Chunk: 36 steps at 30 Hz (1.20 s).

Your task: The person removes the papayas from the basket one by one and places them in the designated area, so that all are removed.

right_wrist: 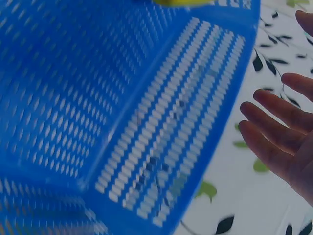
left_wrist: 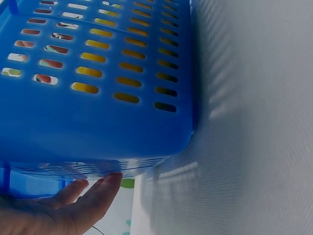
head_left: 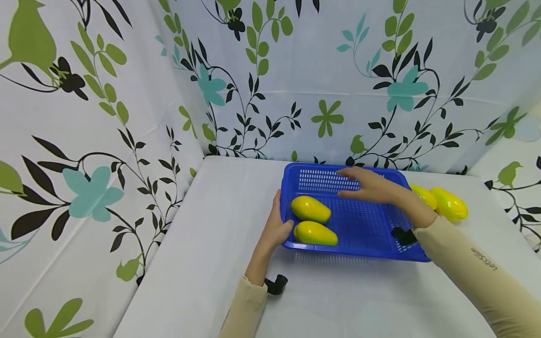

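Observation:
A blue plastic basket point(head_left: 363, 225) with slotted walls stands on the white table. Two yellow mangoes, an upper mango point(head_left: 311, 209) and a lower mango point(head_left: 316, 233), lie at its left end; a bit of another yellow shape peeks out behind the lower one. My left hand point(head_left: 276, 227) holds the basket's left side, thumb at the rim and fingers along the outer wall. In the left wrist view, that hand's fingers point(left_wrist: 100, 196) touch the wall. Above the basket's back half, my right hand point(head_left: 367, 185) hovers with spread fingers and nothing in it.
Right of the basket, more yellow mangoes point(head_left: 449, 204) lie on the table point(head_left: 203, 263), one partly hidden by the basket rim. A white curtain point(head_left: 274, 94) printed with leaves and birds hangs behind and to both sides.

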Tool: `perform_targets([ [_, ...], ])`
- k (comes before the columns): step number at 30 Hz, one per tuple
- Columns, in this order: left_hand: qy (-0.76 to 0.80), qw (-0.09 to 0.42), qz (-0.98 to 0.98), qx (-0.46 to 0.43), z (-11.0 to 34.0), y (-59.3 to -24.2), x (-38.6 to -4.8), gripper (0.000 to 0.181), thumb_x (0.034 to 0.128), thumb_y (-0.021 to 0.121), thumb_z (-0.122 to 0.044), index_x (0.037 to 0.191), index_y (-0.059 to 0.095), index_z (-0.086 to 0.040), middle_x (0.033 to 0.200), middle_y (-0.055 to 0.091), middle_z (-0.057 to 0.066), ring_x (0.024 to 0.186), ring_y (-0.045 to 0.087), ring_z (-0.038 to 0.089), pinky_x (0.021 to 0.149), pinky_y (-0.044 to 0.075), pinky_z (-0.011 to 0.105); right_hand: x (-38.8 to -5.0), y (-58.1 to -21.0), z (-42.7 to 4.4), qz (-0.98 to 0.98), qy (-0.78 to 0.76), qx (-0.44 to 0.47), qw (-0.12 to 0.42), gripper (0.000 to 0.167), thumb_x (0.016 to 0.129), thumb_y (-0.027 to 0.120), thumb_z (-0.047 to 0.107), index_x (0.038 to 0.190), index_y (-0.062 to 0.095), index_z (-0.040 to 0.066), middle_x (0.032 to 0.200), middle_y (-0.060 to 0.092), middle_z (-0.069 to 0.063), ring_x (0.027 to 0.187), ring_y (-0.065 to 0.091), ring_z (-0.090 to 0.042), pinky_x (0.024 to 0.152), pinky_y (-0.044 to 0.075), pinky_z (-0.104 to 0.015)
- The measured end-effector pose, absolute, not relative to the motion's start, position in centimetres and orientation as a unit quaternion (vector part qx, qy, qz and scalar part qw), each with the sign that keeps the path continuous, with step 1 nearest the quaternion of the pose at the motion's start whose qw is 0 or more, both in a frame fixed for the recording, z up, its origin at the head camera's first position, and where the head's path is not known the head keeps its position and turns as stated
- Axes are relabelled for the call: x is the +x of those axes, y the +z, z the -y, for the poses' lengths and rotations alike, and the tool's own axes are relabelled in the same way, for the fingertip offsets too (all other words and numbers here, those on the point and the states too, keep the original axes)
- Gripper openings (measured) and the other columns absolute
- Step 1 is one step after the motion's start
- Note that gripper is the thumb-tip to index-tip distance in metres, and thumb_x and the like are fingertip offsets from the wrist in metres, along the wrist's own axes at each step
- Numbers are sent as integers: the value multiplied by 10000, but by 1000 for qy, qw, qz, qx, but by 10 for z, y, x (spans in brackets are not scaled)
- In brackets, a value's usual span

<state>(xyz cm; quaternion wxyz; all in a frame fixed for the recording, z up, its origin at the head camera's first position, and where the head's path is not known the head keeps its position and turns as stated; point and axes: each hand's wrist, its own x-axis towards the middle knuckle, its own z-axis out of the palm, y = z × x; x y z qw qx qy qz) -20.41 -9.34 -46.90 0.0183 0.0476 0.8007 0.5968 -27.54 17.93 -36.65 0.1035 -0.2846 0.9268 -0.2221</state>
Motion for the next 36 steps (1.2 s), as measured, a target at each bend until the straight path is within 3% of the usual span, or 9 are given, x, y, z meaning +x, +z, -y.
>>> perform_targets([
  [9, 598, 17, -800, 51, 93, -472, -205, 948, 778, 492, 30, 1590, 21, -106, 1644, 115, 120, 1484, 178, 339, 1150, 192, 575, -286, -395, -134, -904, -229, -330, 146, 684, 914, 669, 384, 1443, 461, 5, 1432, 485, -237, 1281, 480, -429, 1033, 404, -593],
  [29, 617, 17, -784, 71, 92, -471, -203, 968, 746, 458, 29, 1590, 5, -111, 1644, 117, 107, 1475, 210, 312, 1162, 199, 546, -294, -427, -103, -879, -234, -369, 194, 685, 903, 671, 380, 1429, 470, -10, 1435, 487, -212, 1268, 486, -385, 1050, 398, -573],
  [36, 610, 19, -790, 62, 95, -469, -203, 974, 746, 472, 19, 1592, 12, -124, 1646, 122, 75, 1477, 213, 283, 1164, 206, 526, -296, -432, -90, -877, -218, -361, 231, 721, 901, 665, 399, 1453, 436, -4, 1399, 509, -218, 1175, 532, -353, 1005, 440, -569],
])
